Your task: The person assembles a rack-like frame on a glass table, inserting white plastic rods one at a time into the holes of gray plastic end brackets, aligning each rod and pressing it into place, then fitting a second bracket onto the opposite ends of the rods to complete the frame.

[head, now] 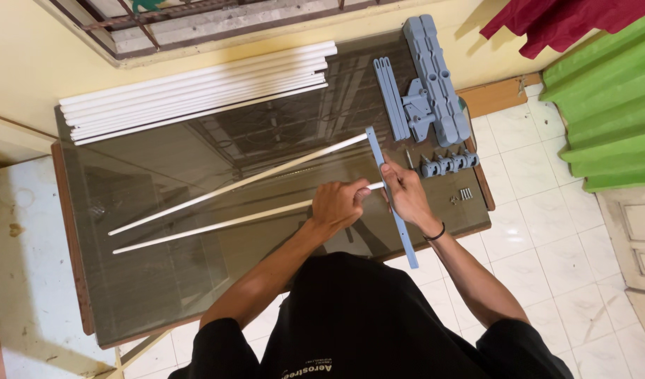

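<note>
My left hand point(340, 205) grips the near end of a long white tube point(217, 224) lying across the glass table top. My right hand point(405, 191) holds a grey-blue plastic bar point(399, 224) that runs from the far tube's end toward me, and the tube end meets the bar between my hands. A second white tube point(238, 184) lies beside the first, its far end touching the top of the bar.
A bundle of several white tubes point(196, 91) lies along the far edge of the glass table point(126, 281). Grey-blue plastic parts point(431, 77), small clips point(445, 163) and screws point(464, 194) sit at the right end. Tiled floor lies to the right.
</note>
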